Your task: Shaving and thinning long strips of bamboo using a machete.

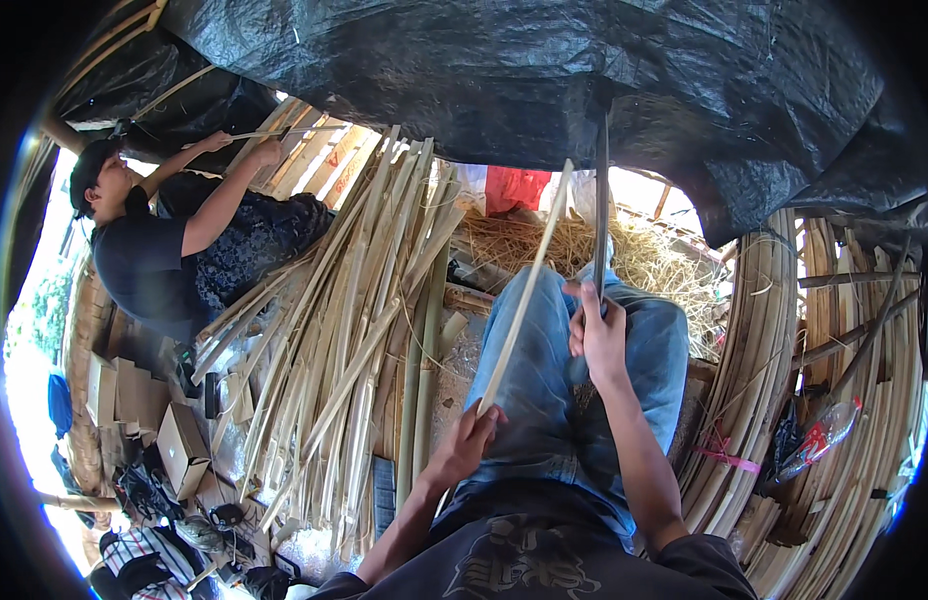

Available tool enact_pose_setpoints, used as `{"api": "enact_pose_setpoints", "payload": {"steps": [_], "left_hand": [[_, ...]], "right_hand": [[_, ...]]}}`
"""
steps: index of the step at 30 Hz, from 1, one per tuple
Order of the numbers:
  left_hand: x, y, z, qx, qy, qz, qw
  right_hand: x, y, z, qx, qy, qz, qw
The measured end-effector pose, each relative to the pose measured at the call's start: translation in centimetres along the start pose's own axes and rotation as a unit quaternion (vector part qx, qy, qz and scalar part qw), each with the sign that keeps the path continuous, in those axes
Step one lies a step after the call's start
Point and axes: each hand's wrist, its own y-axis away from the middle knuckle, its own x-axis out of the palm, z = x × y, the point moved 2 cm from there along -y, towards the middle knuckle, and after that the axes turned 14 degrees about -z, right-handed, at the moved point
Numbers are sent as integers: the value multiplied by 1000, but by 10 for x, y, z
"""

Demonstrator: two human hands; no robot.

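My left hand (468,440) is closed around the lower part of a long pale bamboo strip (527,292), which slants up and away over my left thigh. My right hand (600,335) grips a long, narrow dark blade, apparently a knife (601,190), above my knees. Its handle is mostly hidden by my fingers. The blade stands nearly upright in the picture, just right of the strip's far end, with a gap between them. My legs in blue jeans (519,330) are beneath both hands.
Many split bamboo strips (329,350) lie piled to my left, beside a seated person (174,240) holding a strip. Bundled strips (749,370) stand at right, near a plastic bottle (822,440). Straw shavings (649,265) lie ahead under a black tarp (464,75). Cardboard boxes (182,450) sit at left.
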Motion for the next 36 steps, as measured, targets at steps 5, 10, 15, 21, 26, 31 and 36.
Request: {"api": "enact_pose_setpoints", "payload": {"steps": [5, 10, 15, 21, 26, 31, 36], "left_hand": [[10, -23, 15, 282, -243, -181, 910], [20, -43, 4, 335, -393, -161, 841], [36, -53, -2, 272, -435, -188, 838], [38, -48, -17, 164, -483, -155, 846], [33, -41, -19, 171, -487, -155, 842], [25, -23, -22, 154, -503, -160, 835], [15, -3, -21, 103, -505, -148, 844]], "right_hand": [[-25, 30, -34, -252, 170, 18, 953], [-25, 62, -50, -354, 393, 62, 846], [-20, 63, -57, -425, 457, 73, 778], [-23, 58, -76, -488, 480, 34, 728], [-23, 57, -84, -455, 504, 34, 733], [-25, 60, -85, -471, 513, 47, 716], [-24, 62, -83, -502, 481, 68, 715]]}}
